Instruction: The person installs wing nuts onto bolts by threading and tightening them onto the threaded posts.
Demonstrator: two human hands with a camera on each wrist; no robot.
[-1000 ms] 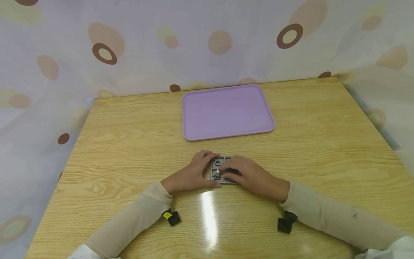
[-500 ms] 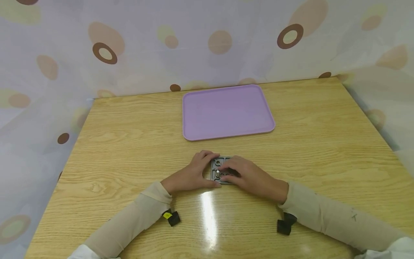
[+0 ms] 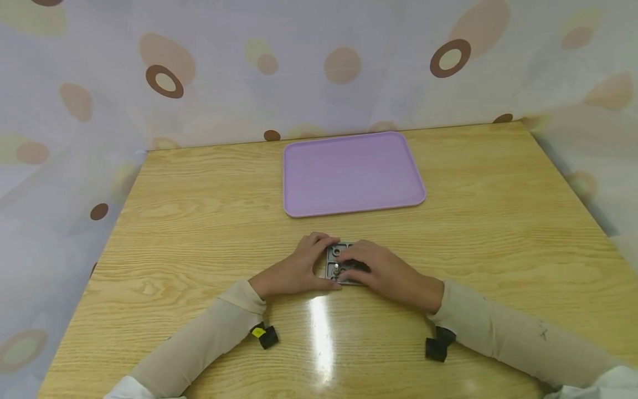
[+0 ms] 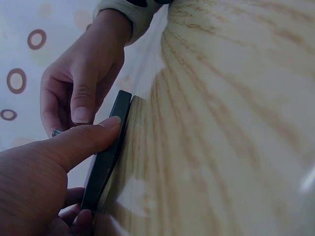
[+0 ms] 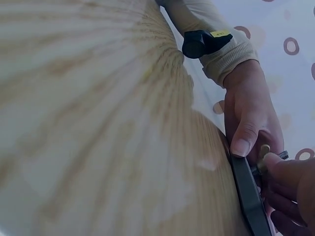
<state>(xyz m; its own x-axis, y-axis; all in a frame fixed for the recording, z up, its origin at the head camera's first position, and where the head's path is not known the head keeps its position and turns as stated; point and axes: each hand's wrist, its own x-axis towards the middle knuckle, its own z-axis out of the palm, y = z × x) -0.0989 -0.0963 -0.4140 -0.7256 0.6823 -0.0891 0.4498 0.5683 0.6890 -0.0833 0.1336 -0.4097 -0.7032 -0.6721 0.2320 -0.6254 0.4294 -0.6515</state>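
A small grey metal plate (image 3: 330, 270) with recesses and a ringed hole lies on the wooden table. My left hand (image 3: 298, 269) grips its left end, thumb on the near edge and fingers at the far edge. A threaded bolt (image 5: 284, 155) stands upright from the plate, carrying what looks like a wing nut (image 5: 265, 148) with a brassy lobe. Thumb and forefinger of my right hand (image 3: 391, 274) pinch the wing nut from the right. That hand covers the plate's right part. From the left wrist, the plate's dark side (image 4: 104, 164) shows under the left thumb.
Behind the plate lies a purple tray (image 3: 354, 174) with a low rim. The wooden table (image 3: 199, 221) reaches back to a patterned cloth (image 3: 299, 50) that hangs along the back and sides. Dark wrist mounts (image 3: 436, 349) hang below both sleeves.
The right thumb and forefinger shift slightly around the wing nut, and the right wrist moves a little left. My left hand and the plate keep their place.
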